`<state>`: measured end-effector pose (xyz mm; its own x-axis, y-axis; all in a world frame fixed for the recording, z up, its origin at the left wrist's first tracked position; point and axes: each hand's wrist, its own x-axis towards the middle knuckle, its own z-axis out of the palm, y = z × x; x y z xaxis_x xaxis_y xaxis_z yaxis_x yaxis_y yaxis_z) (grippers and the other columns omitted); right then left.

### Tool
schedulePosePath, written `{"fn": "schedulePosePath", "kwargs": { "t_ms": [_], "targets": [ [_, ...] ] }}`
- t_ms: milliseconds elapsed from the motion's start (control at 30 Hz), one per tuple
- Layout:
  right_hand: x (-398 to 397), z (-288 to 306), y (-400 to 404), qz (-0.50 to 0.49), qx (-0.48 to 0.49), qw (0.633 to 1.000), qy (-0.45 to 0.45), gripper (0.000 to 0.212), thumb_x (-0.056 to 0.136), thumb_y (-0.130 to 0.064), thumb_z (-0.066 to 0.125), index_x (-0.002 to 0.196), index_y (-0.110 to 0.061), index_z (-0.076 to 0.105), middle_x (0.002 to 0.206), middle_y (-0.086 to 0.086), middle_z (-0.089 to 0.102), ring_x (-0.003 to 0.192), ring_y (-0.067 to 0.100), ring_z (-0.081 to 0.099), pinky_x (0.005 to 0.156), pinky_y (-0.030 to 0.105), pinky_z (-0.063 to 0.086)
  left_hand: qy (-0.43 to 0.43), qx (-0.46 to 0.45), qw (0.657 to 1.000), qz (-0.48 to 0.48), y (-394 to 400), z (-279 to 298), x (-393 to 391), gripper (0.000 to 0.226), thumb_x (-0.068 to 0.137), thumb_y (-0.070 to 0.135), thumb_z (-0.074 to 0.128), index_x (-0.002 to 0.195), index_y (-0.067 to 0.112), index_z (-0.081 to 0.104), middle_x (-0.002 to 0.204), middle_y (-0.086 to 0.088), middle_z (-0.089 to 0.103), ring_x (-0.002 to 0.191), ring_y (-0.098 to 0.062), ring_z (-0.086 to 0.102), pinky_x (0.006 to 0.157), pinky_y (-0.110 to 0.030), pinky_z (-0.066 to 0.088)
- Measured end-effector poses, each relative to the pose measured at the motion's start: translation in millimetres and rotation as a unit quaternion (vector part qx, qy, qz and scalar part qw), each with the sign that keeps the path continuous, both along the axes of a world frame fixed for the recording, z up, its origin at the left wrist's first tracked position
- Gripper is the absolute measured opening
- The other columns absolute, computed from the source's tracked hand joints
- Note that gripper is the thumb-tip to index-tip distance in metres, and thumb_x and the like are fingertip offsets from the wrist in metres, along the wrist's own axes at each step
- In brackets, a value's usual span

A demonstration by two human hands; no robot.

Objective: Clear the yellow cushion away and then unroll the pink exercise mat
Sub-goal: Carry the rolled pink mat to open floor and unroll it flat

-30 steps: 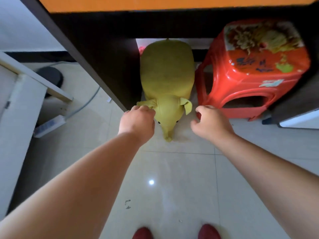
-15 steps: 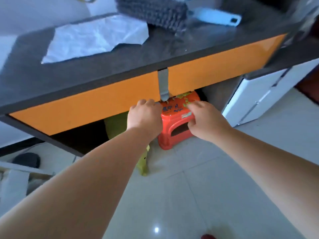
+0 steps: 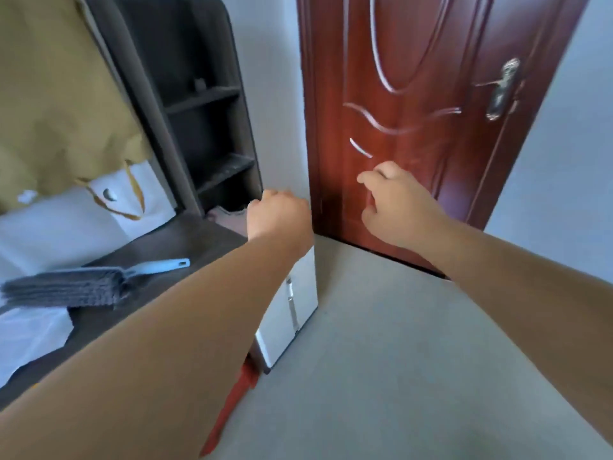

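Neither the yellow cushion nor the pink exercise mat is clearly in view. My left hand hovers over the far corner of the dark desk, fingers curled into a fist with nothing in it. My right hand is raised in front of the brown door, fingers loosely bent, thumb out, holding nothing. A small pinkish thing shows behind the desk corner; I cannot tell what it is.
On the desk lie a grey brush with a blue handle and white paper. A dark shelf unit stands behind. A white cabinet sits beside the desk. Grey floor stretches to the door.
The view has swung up and right, from the cushion and red stool under the desk to the door. Both hands rose with it, away from the cushion, holding nothing.
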<state>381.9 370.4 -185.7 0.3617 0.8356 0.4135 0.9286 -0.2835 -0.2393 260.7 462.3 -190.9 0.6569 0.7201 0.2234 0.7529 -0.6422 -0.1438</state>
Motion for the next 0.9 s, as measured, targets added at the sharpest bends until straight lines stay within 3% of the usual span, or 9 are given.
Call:
{"fn": "schedulePosePath", "kwargs": {
  "t_ms": [167,367,467,533,633,700,733,900],
  "targets": [
    [94.7,75.5,-125.2,-0.115,-0.004,0.993,-0.028,0.042,0.082,-0.007,0.047,0.124,-0.001,0.048,0.130,0.016,0.045,0.122,0.034,0.040,0.100,0.044,0.043,-0.013,0.014,0.997,-0.080,-90.1,92.3,112.2,0.035,0.088,0.012,0.041,0.118,0.005,0.057,0.122,-0.014,0.053,0.118,-0.032,0.045,0.090,-0.040,0.043],
    [151.2,134.2,-318.3,-0.290,-0.030,0.955,-0.047,0.047,0.085,-0.009,0.049,0.132,-0.004,0.043,0.139,0.017,0.039,0.132,0.031,0.031,0.104,0.042,0.037,-0.047,0.022,0.962,-0.267,-254.8,160.7,221.5,0.034,0.088,0.013,0.044,0.118,0.004,0.057,0.122,-0.014,0.054,0.117,-0.032,0.048,0.088,-0.038,0.045],
    [156.1,154.5,-417.7,-0.391,-0.022,0.919,-0.039,0.050,0.085,-0.008,0.049,0.134,-0.004,0.042,0.139,0.016,0.040,0.132,0.031,0.033,0.105,0.039,0.038,-0.053,0.014,0.923,-0.380,-341.3,173.8,260.0,0.029,0.087,0.011,0.045,0.109,0.002,0.060,0.101,-0.012,0.056,0.111,-0.032,0.051,0.071,-0.028,0.040],
    [142.5,166.8,-490.7,-0.475,-0.017,0.879,-0.041,0.049,0.084,-0.009,0.049,0.133,-0.005,0.042,0.139,0.017,0.040,0.131,0.032,0.035,0.106,0.041,0.037,-0.062,0.001,0.881,-0.469,-405.9,183.8,275.3,0.025,0.087,0.010,0.044,0.104,0.000,0.060,0.092,-0.012,0.053,0.102,-0.031,0.051,0.065,-0.028,0.037],
    [99.4,180.1,-582.7,-0.574,-0.005,0.818,-0.023,0.048,0.085,-0.008,0.047,0.133,-0.008,0.044,0.142,0.016,0.040,0.130,0.032,0.037,0.106,0.039,0.037,-0.057,-0.010,0.818,-0.573,-497.1,195.4,278.4,0.029,0.088,0.009,0.045,0.111,0.001,0.061,0.115,-0.016,0.056,0.110,-0.033,0.051,0.083,-0.036,0.046],
    [40.1,177.5,-644.8,-0.675,0.009,0.738,-0.024,0.047,0.086,-0.007,0.045,0.132,-0.010,0.045,0.143,0.013,0.041,0.130,0.030,0.039,0.104,0.035,0.039,-0.044,-0.024,0.748,-0.662,-576.6,191.8,262.7,0.032,0.087,0.009,0.046,0.115,0.004,0.061,0.122,-0.017,0.056,0.115,-0.035,0.051,0.089,-0.038,0.047],
    [33.8,174.5,-656.2,-0.686,0.020,0.727,-0.028,0.046,0.086,-0.007,0.044,0.133,-0.011,0.045,0.143,0.011,0.041,0.129,0.029,0.040,0.102,0.035,0.040,-0.044,-0.022,0.740,-0.671,-587.0,189.3,260.1,0.033,0.087,0.010,0.045,0.116,0.005,0.062,0.123,-0.017,0.056,0.115,-0.036,0.051,0.089,-0.038,0.047],
    [-128.6,148.7,-743.7,-0.844,0.012,0.537,0.015,0.045,0.089,-0.010,0.042,0.134,-0.016,0.043,0.143,0.006,0.041,0.128,0.027,0.041,0.097,0.035,0.041,-0.003,-0.058,0.577,-0.815,-731.6,164.3,163.1,0.031,0.087,0.009,0.044,0.112,0.003,0.062,0.123,-0.017,0.055,0.114,-0.035,0.051,0.080,-0.035,0.046]
  ]
}}
